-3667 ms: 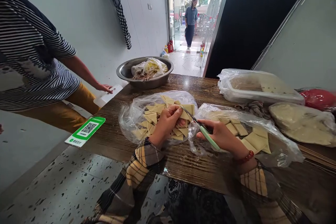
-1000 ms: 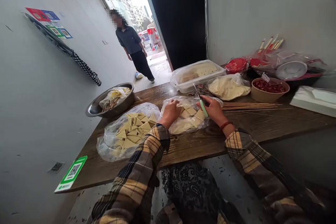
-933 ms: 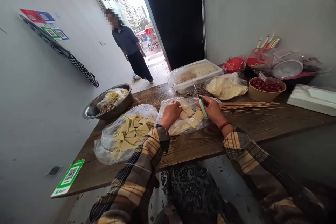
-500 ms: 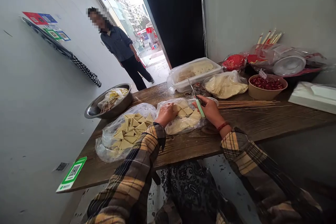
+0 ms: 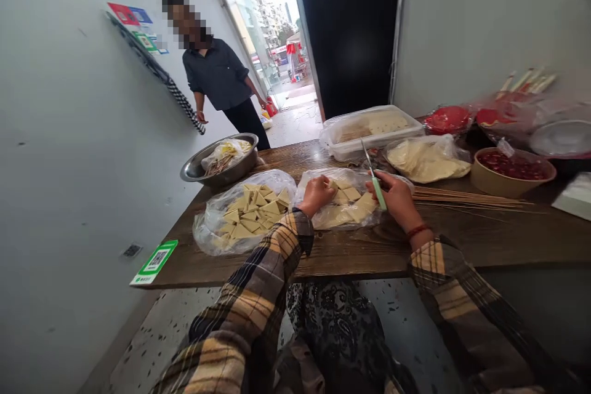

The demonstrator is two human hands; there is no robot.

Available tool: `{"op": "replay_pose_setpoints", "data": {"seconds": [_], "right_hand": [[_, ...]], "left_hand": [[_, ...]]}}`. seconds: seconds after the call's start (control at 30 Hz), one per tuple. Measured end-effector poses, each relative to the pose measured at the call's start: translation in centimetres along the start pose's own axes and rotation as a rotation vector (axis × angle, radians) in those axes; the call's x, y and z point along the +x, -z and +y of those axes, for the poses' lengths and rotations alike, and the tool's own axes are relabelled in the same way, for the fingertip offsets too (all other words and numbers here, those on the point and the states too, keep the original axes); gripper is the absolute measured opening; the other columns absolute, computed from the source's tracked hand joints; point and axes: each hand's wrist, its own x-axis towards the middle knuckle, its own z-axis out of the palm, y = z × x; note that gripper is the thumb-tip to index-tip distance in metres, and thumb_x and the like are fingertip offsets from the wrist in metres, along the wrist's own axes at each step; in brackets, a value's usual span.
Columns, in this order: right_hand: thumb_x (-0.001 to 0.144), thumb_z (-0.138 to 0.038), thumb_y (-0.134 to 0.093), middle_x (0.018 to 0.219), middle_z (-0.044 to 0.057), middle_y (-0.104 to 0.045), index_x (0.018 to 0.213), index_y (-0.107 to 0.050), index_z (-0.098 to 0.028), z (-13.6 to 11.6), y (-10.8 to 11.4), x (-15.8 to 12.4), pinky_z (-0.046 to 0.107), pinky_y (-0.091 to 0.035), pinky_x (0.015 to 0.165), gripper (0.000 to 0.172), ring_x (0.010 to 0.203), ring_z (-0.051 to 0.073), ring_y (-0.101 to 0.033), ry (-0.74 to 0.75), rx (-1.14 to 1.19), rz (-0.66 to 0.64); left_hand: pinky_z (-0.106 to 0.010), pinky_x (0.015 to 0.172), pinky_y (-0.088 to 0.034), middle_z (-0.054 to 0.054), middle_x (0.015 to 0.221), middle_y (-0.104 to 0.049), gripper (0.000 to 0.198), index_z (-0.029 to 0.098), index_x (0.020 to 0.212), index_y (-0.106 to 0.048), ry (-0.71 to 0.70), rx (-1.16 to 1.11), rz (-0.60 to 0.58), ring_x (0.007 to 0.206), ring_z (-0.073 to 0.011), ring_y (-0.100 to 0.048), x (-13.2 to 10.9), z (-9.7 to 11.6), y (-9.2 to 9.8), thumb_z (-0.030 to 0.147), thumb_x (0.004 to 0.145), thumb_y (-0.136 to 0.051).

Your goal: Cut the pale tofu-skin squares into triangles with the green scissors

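My right hand [image 5: 398, 198] is closed around the green handle of a knife [image 5: 379, 192], whose thin blade points up and away. My left hand [image 5: 318, 194] has its fingers pinched at a pale yellow tofu-like piece by the left side of a clear plastic bag [image 5: 308, 180]. On this bag, between both hands, lie flat pale yellow squares [image 5: 349, 194] and larger sheets [image 5: 344, 215]. Left of my left hand, a second plastic bag [image 5: 205, 235] bears a heap of pale yellow triangles [image 5: 252, 214].
Thin wooden skewers [image 5: 466, 196] lie right of my right hand. Behind stand a white plastic tub [image 5: 339, 149], a bag of pale sheets [image 5: 427, 159] and a paper bowl of red pieces [image 5: 494, 183]. A metal basin [image 5: 194, 173] stands far left; a person [image 5: 221, 77] stands beyond the table.
The view has swung left, so everything sits further right. My left hand has turned, and a pale piece now shows at its fingertips. The person beyond the table has shifted posture.
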Motion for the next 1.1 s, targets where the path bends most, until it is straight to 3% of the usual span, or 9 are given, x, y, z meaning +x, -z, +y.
{"op": "replay_pose_setpoints", "data": {"seconds": [0.07,0.13,0.33,0.47,0.57,0.8,0.93,1.1], "right_hand": [[0.078,-0.052,-0.065,0.081,0.008,-0.074,0.124,-0.067,-0.013,0.0,0.0,-0.3,0.03,-0.051,0.051,0.06,0.058,0.019,-0.065,-0.032,0.029,-0.024],[0.076,-0.051,-0.067,0.076,0.007,-0.073,0.124,-0.067,-0.013,0.0,0.0,-0.5,0.03,-0.05,0.048,0.061,0.055,0.019,-0.063,-0.053,0.05,-0.046],[0.064,-0.044,-0.081,0.079,0.006,-0.071,0.117,-0.071,-0.019,-1.0,0.0,-1.3,0.032,-0.051,0.05,0.06,0.056,0.018,-0.058,-0.15,0.125,-0.145],[0.067,-0.044,-0.079,0.068,0.002,-0.065,0.119,-0.07,-0.018,-2.8,-0.3,-2.0,0.03,-0.048,0.05,0.059,0.053,0.016,-0.054,-0.166,0.117,-0.241],[0.074,-0.043,-0.074,0.073,0.001,-0.064,0.126,-0.066,-0.02,-5.0,-1.4,-2.3,0.028,-0.045,0.052,0.057,0.056,0.013,-0.052,-0.156,0.156,-0.382],[0.072,-0.041,-0.074,0.067,-0.001,-0.054,0.122,-0.068,-0.014,-10.1,-7.5,-1.5,0.025,-0.038,0.051,0.057,0.055,0.011,-0.044,-0.045,0.101,-0.747],[0.076,-0.043,-0.071,0.069,-0.002,-0.049,0.124,-0.064,-0.011,-10.0,-10.5,-0.9,0.026,-0.039,0.055,0.058,0.059,0.011,-0.044,-0.014,0.042,-0.884],[0.083,-0.047,-0.063,0.075,0.0,-0.052,0.129,-0.057,-0.012,-9.0,-10.7,-0.9,0.026,-0.04,0.059,0.058,0.064,0.013,-0.046,0.042,0.082,-0.974]], "left_hand": [[-0.025,0.063,-0.04,0.0,0.058,-0.059,0.003,0.014,0.066,-0.065,-0.001,-0.064,-0.007,0.064,-0.0138,-0.053,-0.8,-0.2,0.4,0.014,0.066,-0.061],[-0.024,0.062,-0.04,0.001,0.056,-0.055,0.005,0.014,0.06,-0.061,0.003,-0.136,0.008,0.063,-0.0125,-0.051,-1.6,-0.4,1.0,0.012,0.065,-0.061],[-0.02,0.061,-0.046,0.001,0.071,-0.06,0.007,0.013,0.079,-0.062,0.008,-0.45,0.027,0.066,-0.0092,-0.055,-5.0,-1.6,3.2,0.014,0.076,-0.055],[-0.022,0.06,-0.052,-0.001,0.079,-0.061,0.014,0.013,0.082,-0.059,0.092,-1.047,0.003,0.068,-0.0095,-0.059,-7.0,-3.8,6.0,0.022,0.073,-0.066],[-0.021,0.061,-0.055,-0.001,0.08,-0.063,0.024,0.013,0.081,-0.058,0.189,-1.287,0.024,0.066,-0.0093,-0.062,-7.8,-5.8,8.0,0.023,0.068,-0.076],[-0.025,0.069,-0.058,-0.004,0.088,-0.065,0.018,0.013,0.085,-0.057,0.312,-1.502,0.221,0.074,-0.0111,-0.065,-7.7,-8.7,9.8,0.014,0.074,-0.071],[-0.026,0.075,-0.057,-0.006,0.092,-0.068,0.02,0.013,0.086,-0.058,0.298,-1.591,0.351,0.078,-0.0126,-0.066,-6.9,-9.8,10.4,0.01,0.071,-0.07],[-0.03,0.076,-0.057,-0.006,0.093,-0.068,0.021,0.013,0.084,-0.057,0.319,-1.644,0.432,0.084,-0.016,-0.067,-5.9,-10.2,10.6,0.006,0.069,-0.069]]}}
